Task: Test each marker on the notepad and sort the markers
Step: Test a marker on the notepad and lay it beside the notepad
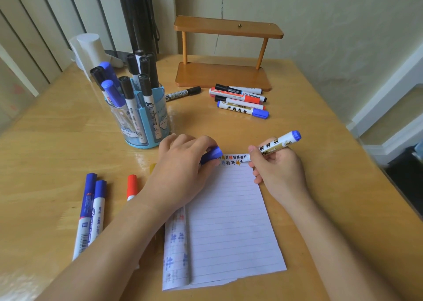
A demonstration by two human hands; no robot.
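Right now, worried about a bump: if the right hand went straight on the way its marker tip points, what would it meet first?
Likely the blue cap held in the left hand, straight across the notepad's top lines from the right hand's marker; both seem at paper level.

The left hand (180,165) and right hand (278,170) are bare, with slim fingers (203,140). The left forearm (109,243) and right forearm (343,243) are bare up to the frame's lower edge. The right thumbnail (251,149) looks short and unpainted, though blur leaves that uncertain.
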